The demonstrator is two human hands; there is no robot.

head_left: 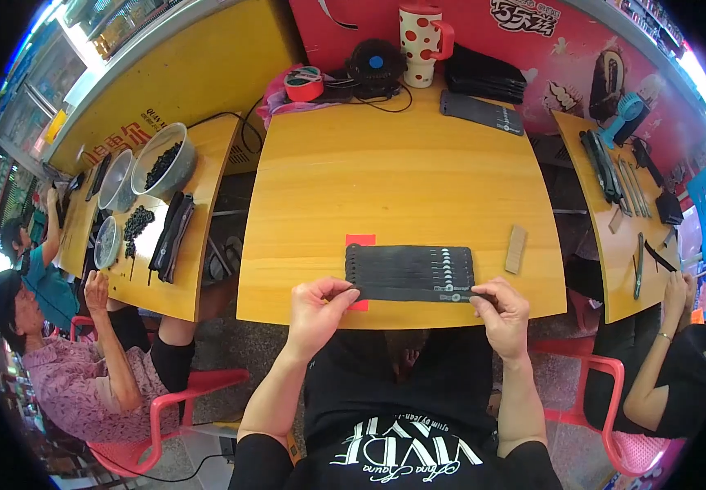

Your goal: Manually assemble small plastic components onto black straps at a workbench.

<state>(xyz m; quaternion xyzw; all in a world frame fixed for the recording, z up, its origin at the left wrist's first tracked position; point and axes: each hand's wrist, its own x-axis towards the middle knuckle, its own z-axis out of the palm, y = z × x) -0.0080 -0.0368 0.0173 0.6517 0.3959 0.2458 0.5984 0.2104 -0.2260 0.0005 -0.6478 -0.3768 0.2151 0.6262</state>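
Note:
My left hand (320, 309) pinches the left end of a flat black strip (412, 296) between thumb and fingers. At its right end, my right hand (503, 312) pinches the same strip, stretched straight between the two. It lies along the near edge of a fan of overlapping black strips (398, 265), which have rounded ends and small white marks at the right. Red tape (360, 240) shows from under their left end. To the right of them, a small tan block (515, 249) rests on the wooden table (386, 180).
At the table's back stand a black fan (376, 69), a red tape roll (303, 84), a dotted tumbler (418, 45) and stacked black strips (483, 75). A left side table holds plastic bowls (192, 155) and black pieces. People sit at both sides on red chairs (198, 388).

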